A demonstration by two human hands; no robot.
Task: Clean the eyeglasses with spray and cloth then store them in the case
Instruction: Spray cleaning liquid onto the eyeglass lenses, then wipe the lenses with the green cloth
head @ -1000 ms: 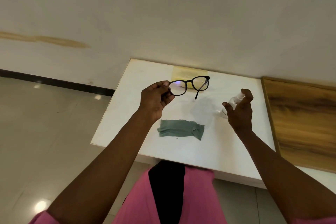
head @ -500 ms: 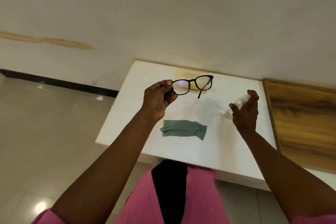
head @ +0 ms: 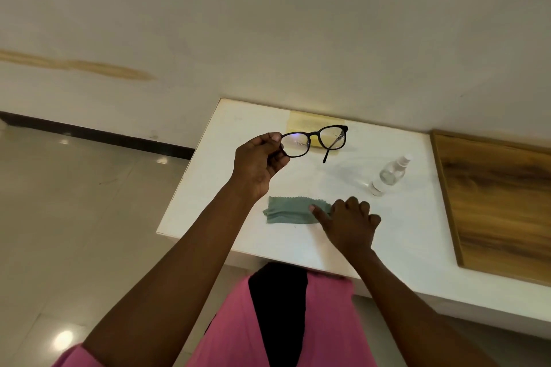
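My left hand (head: 259,164) pinches the black-framed eyeglasses (head: 314,140) by their left end and holds them in the air above the white table (head: 202,188). One temple arm hangs down. The green cloth (head: 286,213) lies flat near the table's front edge. My right hand (head: 348,220) is on the cloth's right end, with the thumb on top and the fingers curled over the edge. The clear spray bottle (head: 389,174) stands alone on the table to the right. A flat yellow case (head: 301,122) lies at the back, partly behind the glasses.
A wooden panel (head: 492,202) adjoins the table on the right. The wall runs directly behind the table. Tiled floor (head: 74,217) lies to the left. My pink and black clothing (head: 277,322) shows below the table's front edge.
My right hand has let go of the spray bottle, which now stands on the table, and has moved down and left onto the cloth. The glasses stay held up.
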